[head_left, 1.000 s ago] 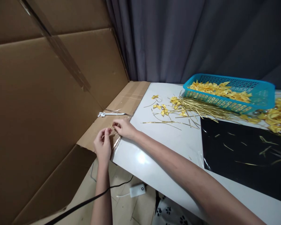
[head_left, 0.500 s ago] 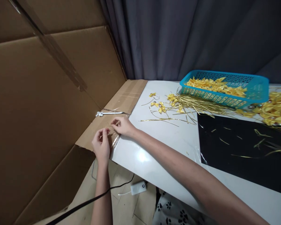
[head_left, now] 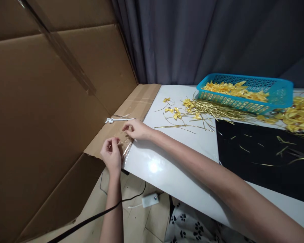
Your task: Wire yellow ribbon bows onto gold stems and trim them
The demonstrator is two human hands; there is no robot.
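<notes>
Over the cardboard flap at the table's left corner, my left hand [head_left: 111,153] is closed in a pinch on a thin gold wire [head_left: 123,142], which points right from the fingertips. My right hand [head_left: 135,130] hovers just up and to the right, thumb and forefinger curled together; anything between them is too small to make out. Yellow ribbon flowers with pearly centres [head_left: 176,114] lie on the white table, beside a bundle of gold wires [head_left: 220,110]. A blue basket [head_left: 245,104] behind holds yellow ribbon pieces [head_left: 235,89].
A tall cardboard wall [head_left: 53,101] stands on the left, with a white strip [head_left: 120,119] on the flap beside it. To the right lie a black mat [head_left: 263,162], wire scraps, scissors [head_left: 301,156] and piled yellow flowers [head_left: 300,114]. A black cable [head_left: 91,217] crosses below.
My right hand has moved slightly up and right, away from my left hand, widening the gap between them. The gold wire at my left fingertips shows more clearly. The view has shifted slightly.
</notes>
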